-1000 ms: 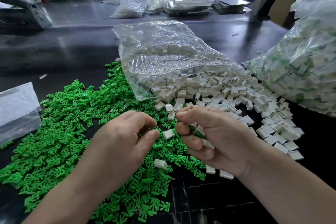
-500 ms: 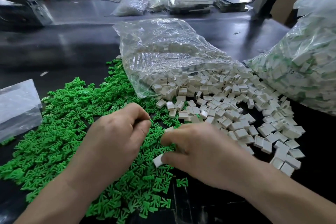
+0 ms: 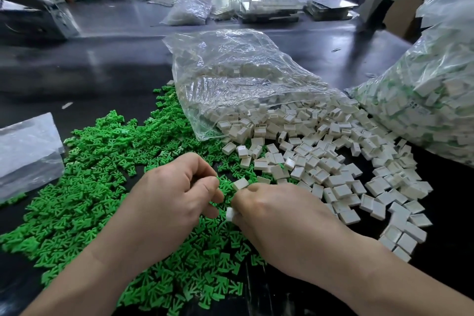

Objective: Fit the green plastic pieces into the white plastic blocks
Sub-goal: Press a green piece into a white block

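A wide heap of small green plastic pieces (image 3: pixel 97 161) covers the black table at left and centre. Loose white plastic blocks (image 3: pixel 333 161) spill from a clear bag (image 3: pixel 236 79) at centre right. My left hand (image 3: pixel 166 200) hovers over the green heap with its fingers curled, pinching at a green piece (image 3: pixel 225 186). Right beside it, my right hand (image 3: pixel 277 215) pinches a white block (image 3: pixel 240 183) at its fingertips, and a second white block (image 3: pixel 229 214) shows under its thumb. The two hands nearly touch.
A big bulging bag of white blocks with green inside (image 3: pixel 431 90) stands at the right edge. A flat clear bag (image 3: pixel 25 151) lies at the left. Further bags, trays and clutter (image 3: pixel 269 7) line the far side of the black table (image 3: pixel 102 72).
My right hand dropped from a raised grip down onto the pile, then came up slightly with a white block at its fingertips. My left hand stayed over the green heap, fingers curled.
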{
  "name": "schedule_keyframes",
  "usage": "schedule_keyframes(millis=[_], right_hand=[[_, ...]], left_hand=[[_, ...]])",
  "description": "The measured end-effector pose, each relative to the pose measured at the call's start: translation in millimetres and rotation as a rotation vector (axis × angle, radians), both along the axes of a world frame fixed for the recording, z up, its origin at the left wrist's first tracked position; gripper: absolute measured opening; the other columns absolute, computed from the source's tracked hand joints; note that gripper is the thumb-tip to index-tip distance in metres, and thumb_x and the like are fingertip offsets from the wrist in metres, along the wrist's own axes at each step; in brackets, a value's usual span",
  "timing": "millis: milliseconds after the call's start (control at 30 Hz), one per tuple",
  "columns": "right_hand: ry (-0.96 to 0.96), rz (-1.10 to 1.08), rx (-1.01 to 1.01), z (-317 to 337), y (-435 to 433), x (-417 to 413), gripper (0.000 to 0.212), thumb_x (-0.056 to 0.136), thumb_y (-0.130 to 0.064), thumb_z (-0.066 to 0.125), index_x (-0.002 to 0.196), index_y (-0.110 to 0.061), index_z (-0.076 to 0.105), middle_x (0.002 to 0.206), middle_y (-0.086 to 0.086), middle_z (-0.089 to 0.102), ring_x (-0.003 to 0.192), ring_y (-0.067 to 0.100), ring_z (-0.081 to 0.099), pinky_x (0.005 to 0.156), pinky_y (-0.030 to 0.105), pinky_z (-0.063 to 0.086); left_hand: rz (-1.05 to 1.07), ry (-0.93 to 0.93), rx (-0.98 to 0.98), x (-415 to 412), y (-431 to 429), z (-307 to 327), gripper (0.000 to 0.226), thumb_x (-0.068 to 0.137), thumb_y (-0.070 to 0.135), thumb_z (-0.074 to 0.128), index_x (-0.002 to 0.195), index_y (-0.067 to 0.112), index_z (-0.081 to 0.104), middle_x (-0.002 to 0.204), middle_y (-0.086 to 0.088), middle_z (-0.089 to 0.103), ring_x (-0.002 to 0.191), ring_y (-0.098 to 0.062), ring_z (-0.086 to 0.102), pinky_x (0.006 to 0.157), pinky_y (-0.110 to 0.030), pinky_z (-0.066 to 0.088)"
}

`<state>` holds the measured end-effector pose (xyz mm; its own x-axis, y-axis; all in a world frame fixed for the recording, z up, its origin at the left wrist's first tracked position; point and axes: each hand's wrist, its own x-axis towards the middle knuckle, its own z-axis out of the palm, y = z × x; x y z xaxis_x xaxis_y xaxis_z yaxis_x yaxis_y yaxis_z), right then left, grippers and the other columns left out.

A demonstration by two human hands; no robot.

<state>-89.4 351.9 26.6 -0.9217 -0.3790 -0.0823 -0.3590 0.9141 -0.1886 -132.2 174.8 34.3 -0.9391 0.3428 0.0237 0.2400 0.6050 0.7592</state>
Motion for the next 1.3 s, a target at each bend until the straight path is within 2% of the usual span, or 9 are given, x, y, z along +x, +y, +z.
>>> schedule_keyframes(millis=[100, 200, 367, 567, 700, 833, 933, 1100, 1300], right_hand=[[0.048, -0.072, -0.263, -2, 13, -2, 0.017, 0.104, -0.038, 0.047, 0.102, -0.024, 0.056, 0.089, -0.009, 0.058, 0.079, 0.015, 0.056, 0.067, 0.037, 0.049], [-0.007, -0.191, -0.725, 0, 21, -3, 0.013, 0.1, -0.043, 0.056, 0.099, -0.032, 0.065, 0.071, -0.016, 0.059, 0.061, 0.003, 0.053, 0.053, 0.022, 0.043], [-0.098, -0.234, -1.022, 3, 19, -3, 0.005, 0.099, -0.034, 0.062, 0.098, -0.034, 0.067, 0.065, 0.0, 0.06, 0.049, 0.01, 0.049, 0.046, 0.038, 0.044], [0.156, -0.222, -0.817, 0, 12, -5, 0.01, 0.089, -0.04, 0.074, 0.087, -0.033, 0.067, 0.068, -0.027, 0.057, 0.062, -0.002, 0.056, 0.055, 0.01, 0.039], [0.212, -0.254, -0.714, -1, 11, -6, 0.013, 0.091, -0.042, 0.073, 0.096, -0.033, 0.067, 0.074, -0.026, 0.056, 0.073, -0.002, 0.055, 0.062, 0.01, 0.039], [0.218, -0.238, -0.738, -2, 11, -5, 0.006, 0.094, -0.031, 0.065, 0.099, -0.031, 0.068, 0.067, -0.022, 0.057, 0.057, 0.0, 0.053, 0.05, 0.012, 0.036], [-0.11, -0.332, -1.12, 4, 15, -6, 0.012, 0.092, -0.025, 0.056, 0.094, -0.028, 0.067, 0.064, -0.007, 0.06, 0.043, 0.006, 0.045, 0.036, 0.022, 0.034], [-0.726, -0.426, -1.771, 11, 26, -13, 0.029, 0.082, -0.021, 0.055, 0.107, -0.016, 0.069, 0.066, 0.01, 0.058, 0.036, 0.013, 0.042, 0.032, 0.016, 0.03], [-0.923, -0.307, -1.89, 9, 30, -13, 0.021, 0.094, -0.026, 0.061, 0.091, -0.009, 0.05, 0.061, 0.004, 0.059, 0.034, 0.007, 0.047, 0.029, 0.017, 0.034]], left_hand=[[0.006, -0.153, 0.213, -1, 1, 0, 0.013, 0.096, 0.021, 0.054, 0.088, 0.021, 0.063, 0.084, 0.007, 0.076, 0.073, -0.01, 0.074, 0.054, -0.028, 0.059], [-0.006, -0.314, 0.519, -2, 1, 3, 0.011, 0.095, 0.017, 0.061, 0.085, 0.015, 0.065, 0.087, -0.011, 0.076, 0.079, -0.028, 0.074, 0.055, -0.033, 0.059], [-0.052, -0.321, 0.697, -3, 4, 0, 0.011, 0.083, 0.025, 0.06, 0.08, 0.022, 0.07, 0.094, -0.017, 0.074, 0.088, -0.034, 0.073, 0.062, -0.035, 0.059], [-0.037, -0.16, 0.55, 3, 8, -7, 0.013, 0.085, 0.037, 0.062, 0.089, 0.027, 0.069, 0.088, -0.005, 0.075, 0.083, -0.024, 0.074, 0.074, -0.049, 0.059], [-0.048, -0.131, 0.546, 6, 12, -7, 0.011, 0.087, 0.038, 0.064, 0.089, 0.028, 0.07, 0.087, -0.002, 0.076, 0.081, -0.019, 0.074, 0.066, -0.033, 0.061], [-0.022, -0.175, 0.653, 7, 14, -5, 0.01, 0.082, 0.034, 0.061, 0.083, 0.028, 0.069, 0.087, -0.008, 0.076, 0.079, -0.025, 0.074, 0.057, -0.031, 0.059], [-0.03, -0.158, 0.663, 7, 15, -3, 0.01, 0.082, 0.032, 0.058, 0.08, 0.031, 0.068, 0.087, -0.008, 0.076, 0.079, -0.026, 0.075, 0.056, -0.032, 0.059], [-0.016, -0.107, 0.646, 7, 15, -3, 0.013, 0.079, 0.034, 0.061, 0.086, 0.029, 0.07, 0.08, -0.008, 0.074, 0.071, -0.026, 0.073, 0.055, -0.029, 0.057], [-0.009, -0.109, 0.672, 8, 16, -1, 0.016, 0.077, 0.033, 0.064, 0.088, 0.026, 0.073, 0.074, -0.011, 0.072, 0.063, -0.026, 0.071, 0.054, -0.027, 0.056]])
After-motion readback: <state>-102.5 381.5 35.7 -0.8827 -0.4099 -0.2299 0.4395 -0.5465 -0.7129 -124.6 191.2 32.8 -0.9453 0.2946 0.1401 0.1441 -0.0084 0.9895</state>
